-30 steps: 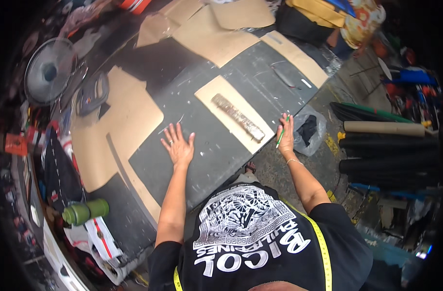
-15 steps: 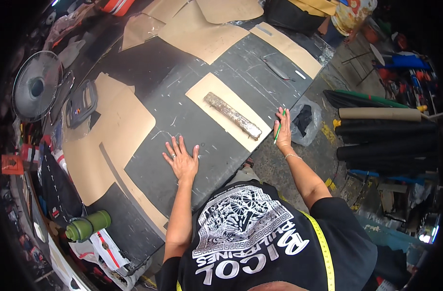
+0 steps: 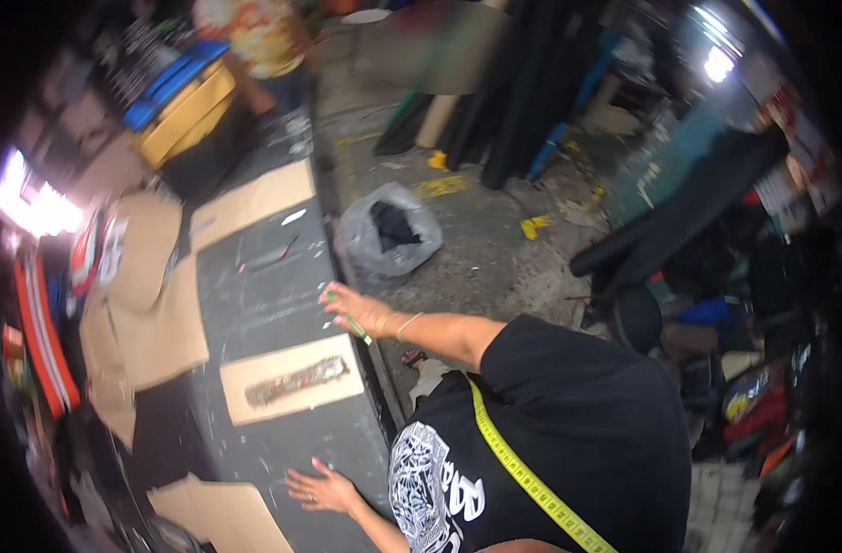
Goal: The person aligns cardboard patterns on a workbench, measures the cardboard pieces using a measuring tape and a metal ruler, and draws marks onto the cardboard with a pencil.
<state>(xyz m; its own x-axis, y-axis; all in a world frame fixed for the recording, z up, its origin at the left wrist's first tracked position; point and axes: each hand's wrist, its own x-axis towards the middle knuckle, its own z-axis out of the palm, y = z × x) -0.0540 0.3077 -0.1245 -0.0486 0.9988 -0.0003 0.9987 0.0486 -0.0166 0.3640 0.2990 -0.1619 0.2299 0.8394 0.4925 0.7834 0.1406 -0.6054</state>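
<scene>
My left hand (image 3: 321,488) lies with fingers spread on the dark work table (image 3: 297,452). My right hand (image 3: 361,311) is at the table's edge, with a slim green pencil (image 3: 356,326) held in its fingers. Between the two hands a rectangular tan sheet (image 3: 241,402) lies on the table. A long, worn bar (image 3: 297,381), brownish and shiny in patches, rests on top of that sheet. The picture is somewhat blurred.
Larger tan sheets (image 3: 168,336) cover the table's far side. A dark, slim tool (image 3: 272,258) lies farther along it. A clear plastic bag (image 3: 419,226) with dark scraps stands on the floor, near dark rolls (image 3: 522,101). Another person in patterned clothing (image 3: 253,32) is beyond the table.
The view has swung to the right, showing more floor, and the table now sits at the left. My left hand stays spread on the table; my right still holds the pencil.
</scene>
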